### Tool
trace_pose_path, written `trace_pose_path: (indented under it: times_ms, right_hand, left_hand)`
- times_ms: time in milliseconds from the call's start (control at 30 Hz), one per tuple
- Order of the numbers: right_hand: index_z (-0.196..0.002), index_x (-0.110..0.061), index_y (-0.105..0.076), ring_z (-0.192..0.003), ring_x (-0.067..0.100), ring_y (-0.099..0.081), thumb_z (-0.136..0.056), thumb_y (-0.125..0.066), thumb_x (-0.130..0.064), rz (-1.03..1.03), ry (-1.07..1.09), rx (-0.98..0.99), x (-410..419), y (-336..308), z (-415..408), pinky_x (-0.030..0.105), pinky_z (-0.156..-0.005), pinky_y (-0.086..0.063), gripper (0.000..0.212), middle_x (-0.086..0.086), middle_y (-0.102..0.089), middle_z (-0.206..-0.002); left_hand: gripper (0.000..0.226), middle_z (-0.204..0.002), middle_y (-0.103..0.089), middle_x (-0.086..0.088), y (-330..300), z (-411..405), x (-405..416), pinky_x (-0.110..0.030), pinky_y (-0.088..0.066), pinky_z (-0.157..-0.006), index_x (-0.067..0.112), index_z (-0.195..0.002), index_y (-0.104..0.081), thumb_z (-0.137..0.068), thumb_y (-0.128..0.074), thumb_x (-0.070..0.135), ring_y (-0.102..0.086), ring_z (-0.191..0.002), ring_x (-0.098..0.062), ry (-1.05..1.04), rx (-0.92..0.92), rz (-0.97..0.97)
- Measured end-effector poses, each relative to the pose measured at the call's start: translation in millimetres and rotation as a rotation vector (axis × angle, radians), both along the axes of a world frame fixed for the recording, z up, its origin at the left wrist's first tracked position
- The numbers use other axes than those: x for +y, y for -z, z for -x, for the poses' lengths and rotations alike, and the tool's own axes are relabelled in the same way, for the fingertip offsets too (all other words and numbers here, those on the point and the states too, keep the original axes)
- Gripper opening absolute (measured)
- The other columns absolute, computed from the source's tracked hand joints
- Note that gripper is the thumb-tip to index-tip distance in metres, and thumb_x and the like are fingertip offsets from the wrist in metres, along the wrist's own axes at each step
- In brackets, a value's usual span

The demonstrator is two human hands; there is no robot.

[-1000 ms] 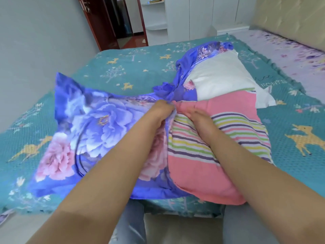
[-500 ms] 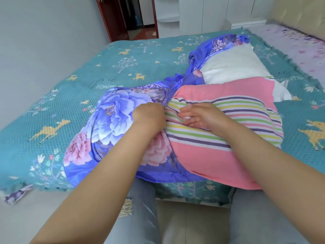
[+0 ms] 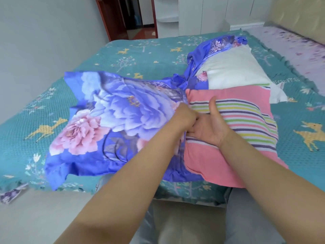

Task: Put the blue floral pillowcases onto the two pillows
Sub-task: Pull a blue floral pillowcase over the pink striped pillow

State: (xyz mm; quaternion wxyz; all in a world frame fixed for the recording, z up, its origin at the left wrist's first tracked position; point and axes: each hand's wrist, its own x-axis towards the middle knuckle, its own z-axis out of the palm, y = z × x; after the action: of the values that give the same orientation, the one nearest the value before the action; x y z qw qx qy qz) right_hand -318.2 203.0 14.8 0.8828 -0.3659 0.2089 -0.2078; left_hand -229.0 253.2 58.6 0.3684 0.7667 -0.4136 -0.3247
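Observation:
A blue floral pillowcase (image 3: 109,118) lies spread on the bed at the left, its open end against a pink striped pillow (image 3: 246,120). My left hand (image 3: 184,117) is closed on the pillowcase's edge at that opening. My right hand (image 3: 209,127) lies flat on the striped pillow, thumb up, fingers pushed under the pillowcase's edge beside the left hand. Behind them a white pillow (image 3: 233,69) rests with a second blue floral pillowcase (image 3: 202,55) bunched along its left side.
Everything lies on a teal bedspread (image 3: 140,55) with yellow deer. The bed's near edge is at my knees. A grey wall stands at the left, a doorway and white cabinets at the back, a purple-patterned mattress (image 3: 295,46) at the far right.
The floral pillowcase has spread out flatter to the left. My right hand turned palm-down with its fingers tucked under the pillowcase's edge. The view shifted slightly.

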Motion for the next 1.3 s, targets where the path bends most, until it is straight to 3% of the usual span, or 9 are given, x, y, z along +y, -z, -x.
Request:
trace_pose_path:
  times_ms: [167, 300, 433, 600, 800, 933, 1033, 1133, 1300]
  right_hand:
    - [-0.111, -0.008, -0.068, -0.094, 0.026, -0.063, -0.077, -0.066, -0.057, 0.314, 0.116, 0.325, 6, -35, -35, 0.037, -0.093, -0.048, 0.059, 0.012, -0.067, -0.107]
    - [-0.089, -0.01, -0.065, -0.06, 0.014, -0.06, -0.089, -0.061, -0.016, 0.262, 0.204, 0.362, 9, -36, -52, 0.02, -0.055, -0.053, 0.007, 0.001, -0.067, -0.068]
    - [-0.086, -0.009, -0.06, -0.05, 0.009, -0.063, -0.097, -0.047, -0.005, 0.204, 0.336, 0.314, 14, -25, -56, 0.021, -0.049, -0.054, 0.018, -0.002, -0.067, -0.057]
    - [-0.092, -0.011, -0.06, -0.056, 0.013, -0.065, -0.098, -0.042, -0.005, 0.166, 0.362, 0.284, 24, -20, -61, 0.025, -0.053, -0.055, 0.02, 0.002, -0.068, -0.066]
    - [-0.11, -0.008, -0.064, -0.08, 0.014, -0.07, -0.1, -0.042, -0.024, 0.309, 0.225, 0.219, 31, -19, -54, 0.027, -0.074, -0.057, 0.029, 0.004, -0.073, -0.087]
    - [-0.092, 0.001, -0.066, -0.053, 0.023, -0.061, -0.096, -0.032, -0.057, 0.524, 0.146, 0.316, 44, -24, -60, 0.028, -0.058, -0.05, 0.067, 0.009, -0.059, -0.047]
    - [-0.104, -0.004, -0.066, -0.099, 0.026, -0.062, -0.087, -0.042, -0.06, 1.044, 0.204, 0.491, 44, -17, -48, 0.04, -0.094, -0.047, 0.062, 0.006, -0.07, -0.09]
    - [-0.133, -0.02, -0.05, -0.144, 0.025, -0.014, -0.083, -0.064, -0.048, 1.558, 0.085, 0.866, 47, -19, -39, 0.04, -0.118, -0.013, 0.059, 0.008, -0.02, -0.155]
    - [-0.143, -0.019, -0.029, -0.146, 0.027, 0.005, -0.077, -0.065, -0.055, 1.886, 0.068, 1.078, 47, -30, -45, 0.048, -0.116, -0.006, 0.083, 0.001, 0.006, -0.159]
  left_hand:
    - [0.043, -0.117, -0.059, -0.02, 9, -7, 23, -0.037, -0.045, -0.084, -0.001, -0.13, -0.042, -0.09, -0.046, 0.013, -0.059, -0.107, -0.033, 0.158, -0.627, -0.032]
    - [0.036, -0.119, -0.057, -0.012, 1, -39, 51, -0.038, -0.044, -0.085, 0.013, -0.12, -0.055, -0.09, -0.05, 0.034, -0.054, -0.108, -0.032, 0.059, -0.792, 0.135]
    - [0.055, -0.125, -0.048, -0.013, 8, -108, 90, -0.041, -0.042, -0.086, 0.018, -0.128, -0.05, -0.085, -0.057, 0.051, -0.045, -0.114, -0.034, -0.196, -1.063, -0.107]
    - [0.023, -0.107, -0.06, -0.011, 12, -108, 83, -0.035, -0.044, -0.073, 0.013, -0.103, -0.064, -0.093, -0.044, 0.017, -0.06, -0.099, -0.033, -0.117, -1.09, -0.115]
    - [0.025, -0.097, -0.065, -0.018, -3, -89, 77, -0.034, -0.034, -0.065, 0.005, -0.09, -0.062, -0.093, -0.044, 0.022, -0.059, -0.09, -0.037, -0.192, -0.806, 0.135]
    - [0.025, -0.108, -0.06, -0.016, -11, -40, 56, -0.036, -0.038, -0.07, 0.005, -0.105, -0.055, -0.096, -0.04, 0.024, -0.057, -0.098, -0.034, -0.098, -0.78, 0.225]
    - [0.037, -0.119, -0.053, -0.018, 0, -60, 52, -0.04, -0.038, -0.087, 0.002, -0.115, -0.047, -0.096, -0.042, 0.034, -0.05, -0.11, -0.036, -0.133, -0.861, 0.067]
    - [0.063, -0.121, -0.049, -0.019, 9, -89, 64, -0.042, -0.039, -0.091, 0.001, -0.12, -0.046, -0.087, -0.051, 0.055, -0.046, -0.114, -0.037, -0.212, -0.928, -0.087]
    - [0.033, -0.118, -0.056, -0.018, 9, -107, 64, -0.039, -0.045, -0.083, 0.004, -0.114, -0.054, -0.093, -0.052, 0.03, -0.052, -0.111, -0.036, -0.213, -0.932, -0.161]
